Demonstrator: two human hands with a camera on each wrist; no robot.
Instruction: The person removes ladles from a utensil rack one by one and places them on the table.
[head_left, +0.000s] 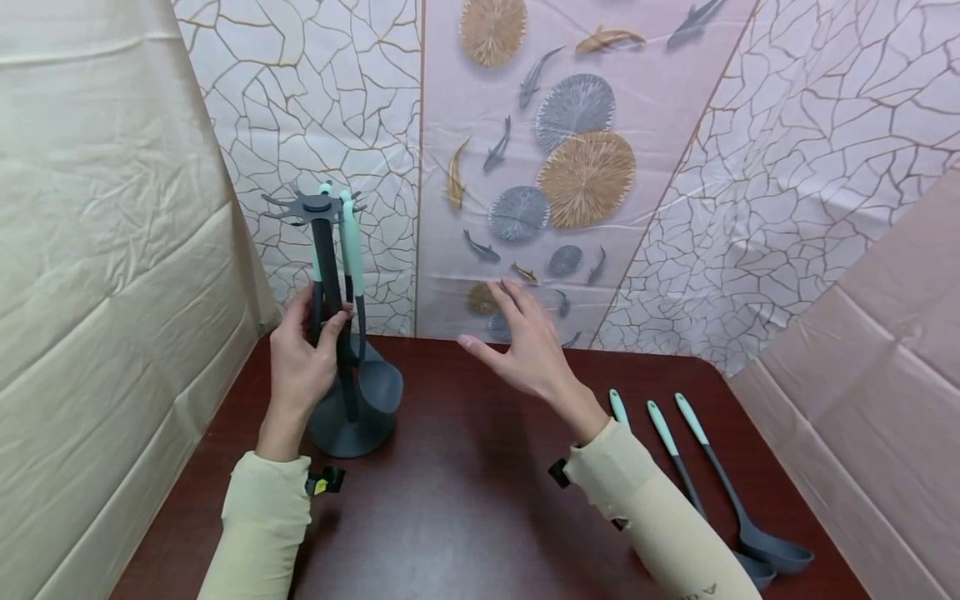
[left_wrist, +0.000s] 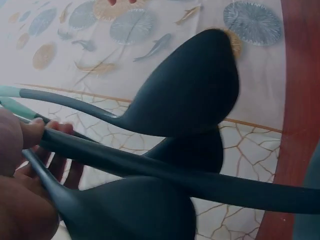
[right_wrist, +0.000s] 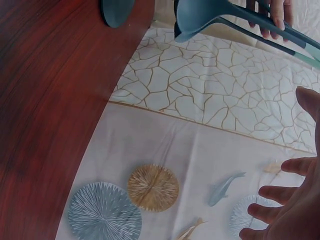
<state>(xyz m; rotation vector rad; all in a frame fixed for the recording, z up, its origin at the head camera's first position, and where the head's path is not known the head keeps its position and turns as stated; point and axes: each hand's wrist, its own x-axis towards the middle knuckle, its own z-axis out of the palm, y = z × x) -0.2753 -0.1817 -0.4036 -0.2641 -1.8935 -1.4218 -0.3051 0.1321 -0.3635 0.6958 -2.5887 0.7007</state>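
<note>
A dark grey utensil stand [head_left: 326, 258] with a hooked top rises at the table's left side on a round base [head_left: 348, 437]. My left hand [head_left: 300, 358] grips its pole about midway up, the thumb across the front. Several utensils with mint-green handles hang from the hooks around the pole. One is a ladle [head_left: 380, 386], its bowl low on the right side; in the left wrist view, dark utensil heads [left_wrist: 135, 207] lie on both sides of the pole [left_wrist: 225, 187]. My right hand [head_left: 528, 346] hovers over the table's middle, fingers spread and holding nothing.
On the table's right side lie three more mint-handled utensils, including a ladle [head_left: 776, 550], partly hidden by my right sleeve [head_left: 645, 508]. The dark red table [head_left: 442, 500] meets a patterned cloth [head_left: 517, 167] at the back and plain cloth [head_left: 112, 275] on the left.
</note>
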